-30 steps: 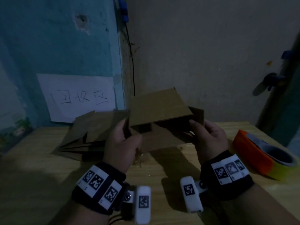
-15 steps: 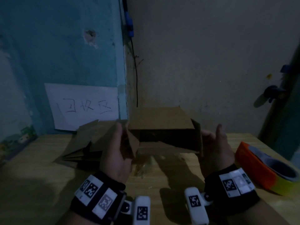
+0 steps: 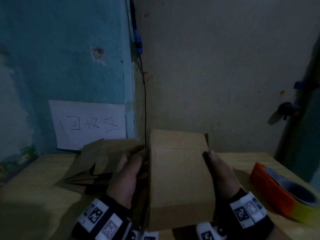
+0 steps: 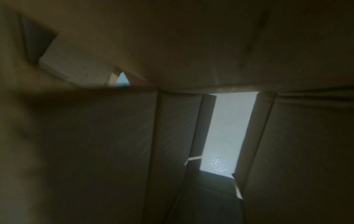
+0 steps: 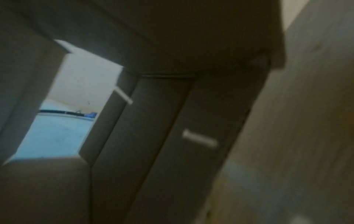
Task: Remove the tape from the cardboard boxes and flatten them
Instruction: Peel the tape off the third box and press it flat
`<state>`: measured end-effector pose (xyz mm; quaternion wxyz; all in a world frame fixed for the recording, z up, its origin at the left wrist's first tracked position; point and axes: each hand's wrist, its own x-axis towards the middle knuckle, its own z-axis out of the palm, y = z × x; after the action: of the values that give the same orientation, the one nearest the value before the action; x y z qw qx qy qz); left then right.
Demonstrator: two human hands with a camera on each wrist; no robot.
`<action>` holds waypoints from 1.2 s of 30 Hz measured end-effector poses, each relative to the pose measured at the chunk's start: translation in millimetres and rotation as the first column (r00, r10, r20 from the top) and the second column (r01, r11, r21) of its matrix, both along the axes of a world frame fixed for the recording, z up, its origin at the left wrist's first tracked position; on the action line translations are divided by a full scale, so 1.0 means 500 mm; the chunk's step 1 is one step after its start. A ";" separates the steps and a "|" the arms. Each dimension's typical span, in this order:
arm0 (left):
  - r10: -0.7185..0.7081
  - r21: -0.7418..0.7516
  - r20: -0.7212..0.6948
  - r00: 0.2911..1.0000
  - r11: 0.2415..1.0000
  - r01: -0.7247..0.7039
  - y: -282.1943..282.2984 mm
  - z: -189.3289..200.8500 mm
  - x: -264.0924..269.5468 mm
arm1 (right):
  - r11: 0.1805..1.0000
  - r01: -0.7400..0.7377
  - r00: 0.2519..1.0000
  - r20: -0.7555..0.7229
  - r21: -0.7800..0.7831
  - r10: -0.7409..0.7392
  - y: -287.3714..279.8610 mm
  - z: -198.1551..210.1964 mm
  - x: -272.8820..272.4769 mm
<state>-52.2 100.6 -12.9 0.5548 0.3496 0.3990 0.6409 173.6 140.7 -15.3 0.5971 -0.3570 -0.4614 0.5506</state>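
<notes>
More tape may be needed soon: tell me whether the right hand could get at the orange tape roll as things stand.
Probably yes. The tape roll lies in the open on the table, just right of the right hand, but that hand must first let go of the cardboard box.

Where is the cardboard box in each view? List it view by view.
Head: the cardboard box sits bottom centre, between left hand and right hand.
Left wrist: its inner walls fill the picture.
Right wrist: its dark panels run through the centre.
Shared landmark: the blue wall, seen through the box's opening.
</notes>
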 end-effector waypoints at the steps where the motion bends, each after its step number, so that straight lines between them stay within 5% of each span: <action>1: -0.007 -0.004 -0.028 1.000 1.000 0.006 -0.004 0.003 0.003 | 1.000 0.012 1.000 0.027 0.000 -0.012 0.001 -0.001 -0.001; 4: -0.023 -0.047 -0.076 0.997 0.999 0.019 -0.004 0.001 0.002 | 0.997 0.073 0.992 0.105 0.035 -0.076 0.012 -0.014 -0.004; 11: -0.166 -0.117 -0.180 0.970 0.982 0.146 -0.008 -0.007 0.010 | 0.979 0.203 0.979 -0.005 0.005 -0.203 0.027 -0.020 -0.003; 16: -0.060 -0.176 -0.016 0.998 0.983 0.057 -0.003 -0.004 -0.008 | 0.987 0.116 0.992 -0.040 -0.114 -0.122 0.034 -0.024 0.010; 22: -0.155 -0.236 0.150 0.977 0.954 0.187 -0.015 0.014 -0.020 | 0.985 0.009 1.000 0.018 -0.171 -0.006 0.040 -0.026 0.020; 27: -0.110 -0.212 0.202 0.973 0.965 0.153 -0.011 0.005 -0.032 | 0.988 -0.054 0.992 0.105 -0.145 0.070 0.031 -0.016 0.019; 36: -0.067 -0.188 0.233 0.970 0.976 0.112 -0.030 0.056 -0.051 | 0.989 0.094 0.984 0.163 -0.111 -0.075 -0.009 0.006 -0.023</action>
<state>-77.8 85.8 15.0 0.6573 0.2347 0.3796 0.6073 162.2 136.2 -12.2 0.5593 -0.4536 -0.4582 0.5211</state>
